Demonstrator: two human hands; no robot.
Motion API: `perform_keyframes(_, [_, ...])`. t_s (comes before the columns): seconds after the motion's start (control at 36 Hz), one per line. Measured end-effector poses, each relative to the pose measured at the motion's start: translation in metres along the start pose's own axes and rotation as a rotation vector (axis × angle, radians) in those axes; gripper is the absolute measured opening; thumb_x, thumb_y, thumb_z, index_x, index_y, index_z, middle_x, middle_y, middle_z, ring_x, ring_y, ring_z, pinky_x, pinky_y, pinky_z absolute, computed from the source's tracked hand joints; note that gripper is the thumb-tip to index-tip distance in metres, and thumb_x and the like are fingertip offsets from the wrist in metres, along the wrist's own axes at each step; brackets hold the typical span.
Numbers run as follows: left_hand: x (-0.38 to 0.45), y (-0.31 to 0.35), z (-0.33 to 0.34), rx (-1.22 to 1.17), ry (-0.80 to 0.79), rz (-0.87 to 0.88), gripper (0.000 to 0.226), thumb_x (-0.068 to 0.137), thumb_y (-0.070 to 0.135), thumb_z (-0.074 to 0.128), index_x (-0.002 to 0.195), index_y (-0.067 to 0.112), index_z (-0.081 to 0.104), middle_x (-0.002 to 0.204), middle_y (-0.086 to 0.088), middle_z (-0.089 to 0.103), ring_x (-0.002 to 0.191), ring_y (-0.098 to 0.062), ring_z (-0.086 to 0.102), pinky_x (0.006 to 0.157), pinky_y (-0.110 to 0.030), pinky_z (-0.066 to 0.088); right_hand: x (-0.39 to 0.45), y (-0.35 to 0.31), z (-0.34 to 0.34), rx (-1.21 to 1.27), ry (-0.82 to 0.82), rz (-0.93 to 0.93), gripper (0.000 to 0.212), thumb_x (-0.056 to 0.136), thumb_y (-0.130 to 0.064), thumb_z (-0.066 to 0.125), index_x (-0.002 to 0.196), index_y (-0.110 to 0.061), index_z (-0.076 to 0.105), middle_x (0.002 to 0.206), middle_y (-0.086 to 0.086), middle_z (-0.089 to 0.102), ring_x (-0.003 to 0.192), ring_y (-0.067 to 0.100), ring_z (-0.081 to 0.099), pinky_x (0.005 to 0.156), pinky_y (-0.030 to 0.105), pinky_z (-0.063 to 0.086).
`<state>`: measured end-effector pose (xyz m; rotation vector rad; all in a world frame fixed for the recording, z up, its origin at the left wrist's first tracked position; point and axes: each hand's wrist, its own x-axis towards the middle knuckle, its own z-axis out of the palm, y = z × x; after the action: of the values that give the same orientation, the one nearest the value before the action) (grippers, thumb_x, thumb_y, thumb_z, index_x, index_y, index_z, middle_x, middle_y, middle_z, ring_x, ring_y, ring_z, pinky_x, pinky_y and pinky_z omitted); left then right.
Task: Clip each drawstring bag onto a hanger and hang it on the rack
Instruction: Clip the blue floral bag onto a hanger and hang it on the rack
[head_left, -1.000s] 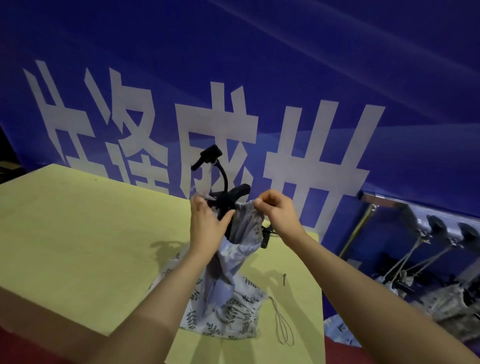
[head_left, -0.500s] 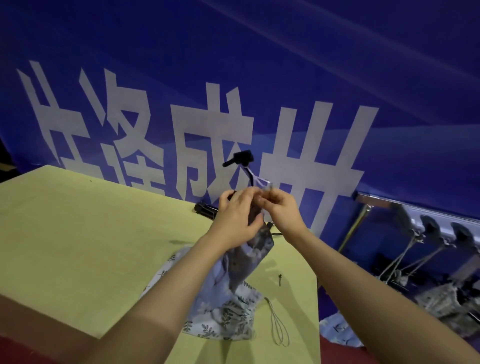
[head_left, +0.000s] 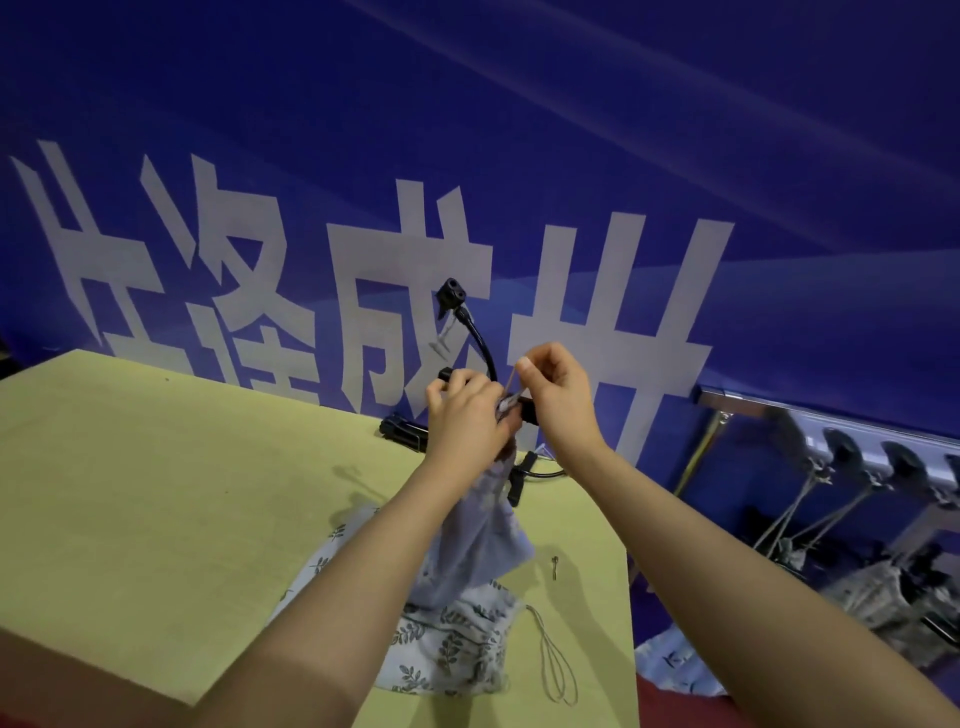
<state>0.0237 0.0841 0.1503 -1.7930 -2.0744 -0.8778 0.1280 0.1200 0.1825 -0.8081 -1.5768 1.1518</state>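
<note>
A black clip hanger is held upright above the table, its hook at the top. My left hand grips the hanger's bar together with the top edge of a grey-blue drawstring bag, which hangs down from it. My right hand is at the bar's right end and pinches a thin tan cord between thumb and forefinger. One black clip dangles below the hands. A second, leaf-patterned bag lies on the yellow table.
Spare black hangers lie at the table's far edge. A cord loop and a small metal piece lie near the right edge. To the right stands a rack rail with hung hangers and bags. Fabric lies on the floor.
The hanger has turned, its hook swinging right and then back left. My hands closed together at the bar, and my right hand now pinches the cord with its fingers raised.
</note>
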Motion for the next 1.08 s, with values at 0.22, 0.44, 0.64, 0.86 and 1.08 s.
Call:
perform_keyframes(0.22, [0.022, 0.016, -0.029, -0.017, 0.025, 0.009, 0.027, 0.093, 0.040, 0.046, 0.089, 0.017, 0.060, 0.101, 0.003, 0.063, 0.109, -0.020, 0.042, 0.086, -0.032, 0.016, 0.006, -0.034, -0.007, 0.048, 0.111, -0.154, 0.017, 0.096, -0.008, 0.051, 0.080, -0.012, 0.051, 0.069, 0.000, 0.050, 0.057, 0.002, 0.048, 0.056, 0.014, 0.045])
perform_keyframes(0.44, [0.034, 0.047, -0.038, -0.025, -0.131, 0.047, 0.029, 0.095, 0.038, 0.046, 0.101, 0.016, 0.063, 0.108, -0.004, 0.060, 0.107, -0.025, 0.043, 0.089, -0.035, 0.026, 0.006, -0.055, -0.035, 0.029, 0.210, -0.184, 0.016, 0.096, -0.007, 0.051, 0.081, -0.013, 0.053, 0.074, 0.004, 0.058, 0.067, 0.011, 0.054, 0.060, 0.016, 0.047])
perform_keyframes(0.64, [0.041, 0.088, -0.047, -0.152, -0.151, 0.079, 0.026, 0.096, 0.033, 0.045, 0.107, 0.012, 0.058, 0.113, -0.009, 0.059, 0.103, -0.033, 0.051, 0.085, -0.036, 0.035, 0.003, -0.074, -0.062, 0.077, 0.277, -0.141, 0.016, 0.099, -0.010, 0.045, 0.083, -0.014, 0.048, 0.072, 0.002, 0.058, 0.066, 0.010, 0.055, 0.066, 0.025, 0.049])
perform_keyframes(0.86, [0.049, 0.143, -0.041, -0.538, -0.277, 0.144, 0.030, 0.094, 0.038, 0.049, 0.112, 0.014, 0.053, 0.099, -0.011, 0.066, 0.098, -0.033, 0.059, 0.084, -0.046, 0.049, 0.001, -0.091, -0.117, 0.059, 0.322, -0.188, 0.013, 0.097, -0.003, 0.046, 0.085, -0.008, 0.049, 0.066, 0.003, 0.057, 0.053, 0.004, 0.052, 0.055, 0.016, 0.044])
perform_keyframes(1.08, [0.041, 0.193, 0.003, -0.653, -0.427, 0.087, 0.032, 0.101, 0.035, 0.034, 0.093, 0.017, 0.059, 0.081, -0.015, 0.064, 0.095, -0.035, 0.058, 0.091, -0.042, 0.038, -0.013, -0.061, -0.185, 0.061, 0.394, -0.110, 0.014, 0.095, -0.003, 0.051, 0.082, -0.009, 0.054, 0.067, 0.003, 0.062, 0.057, 0.006, 0.057, 0.060, 0.017, 0.048])
